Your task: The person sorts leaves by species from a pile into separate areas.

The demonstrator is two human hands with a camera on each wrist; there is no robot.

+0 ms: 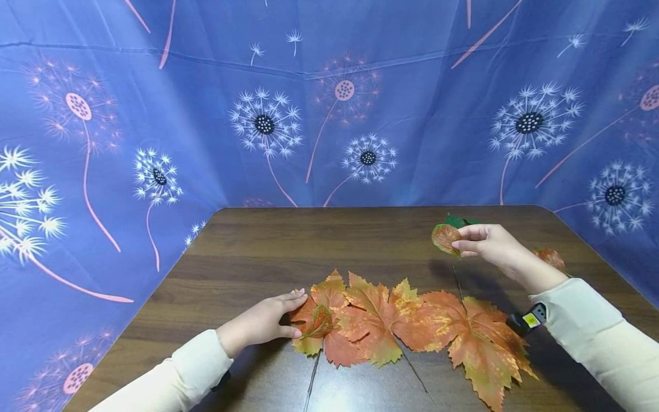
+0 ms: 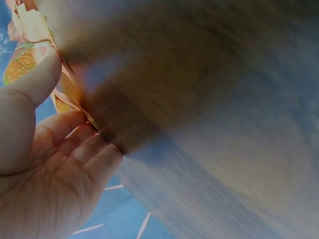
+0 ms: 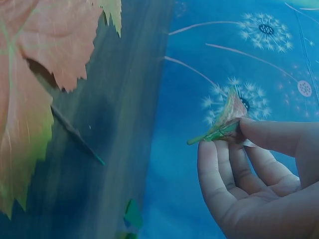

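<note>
Small round leaf [image 1: 445, 237]: reddish with a green edge, it was held up over the far right part of the counter [image 1: 288, 240], apart from the large leaves [image 1: 378, 317].
Right hand [image 1: 491, 247]: thumb and fingers were closed together on the small round leaf, pinching it; the right wrist view showed its short green stem poking out.
Left hand [image 1: 265, 320]: fingers were fairly straight, thumb spread away from them, touching the leaf edges at the row's left end.
Leaf row: orange and yellow-green, the large leaves overlapped across the counter, dark stems [image 1: 416, 372] trailing toward the near edge.
Curled leaf [image 1: 320, 321]: lay on the row beside the left thumb.
Far right: a green leaf [image 1: 455, 221] showed behind the right hand, a reddish leaf [image 1: 551, 258] beyond its wrist.
Backdrop: blue dandelion-print cloth [image 1: 309, 143].
</note>
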